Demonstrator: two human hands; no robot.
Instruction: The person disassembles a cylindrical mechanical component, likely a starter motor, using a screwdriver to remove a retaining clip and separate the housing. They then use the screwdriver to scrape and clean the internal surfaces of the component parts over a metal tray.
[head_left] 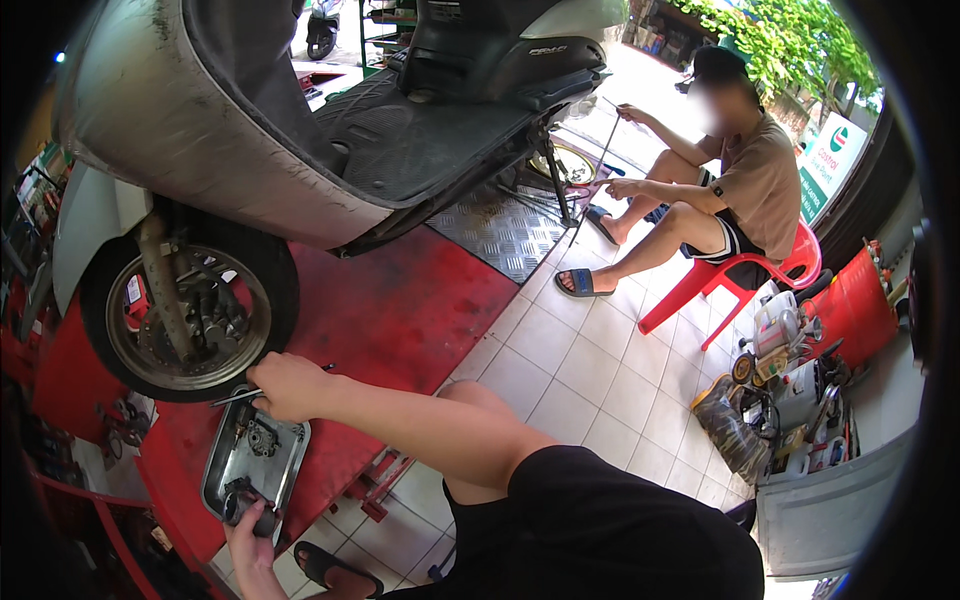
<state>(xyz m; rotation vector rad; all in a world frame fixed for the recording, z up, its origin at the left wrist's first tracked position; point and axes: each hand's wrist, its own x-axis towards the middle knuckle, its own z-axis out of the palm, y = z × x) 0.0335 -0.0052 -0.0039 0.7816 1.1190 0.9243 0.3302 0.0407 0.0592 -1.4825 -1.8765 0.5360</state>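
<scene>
My right hand (285,388) grips a thin metal tool (228,398), like a rod or screwdriver, just below the scooter's front wheel (188,310), above the upper end of a metal tray (289,477). Small metal parts (260,437) lie in the tray. My left hand (250,545) holds a dark cylindrical metal part (246,507) at the tray's lower end, its fingers partly hidden by the part. The tray rests on a red lift platform (380,300). The grey scooter body (220,130) stands over the platform, with the front wheel beside the tray.
A person (750,190) sits on a red plastic chair (705,285) at right, holding a thin rod near the scooter's rear. Rubber boots (725,430), containers and a red drum (850,305) line the right wall. Tiled floor (590,370) surrounds the platform. A diamond-plate panel (485,230) lies behind it.
</scene>
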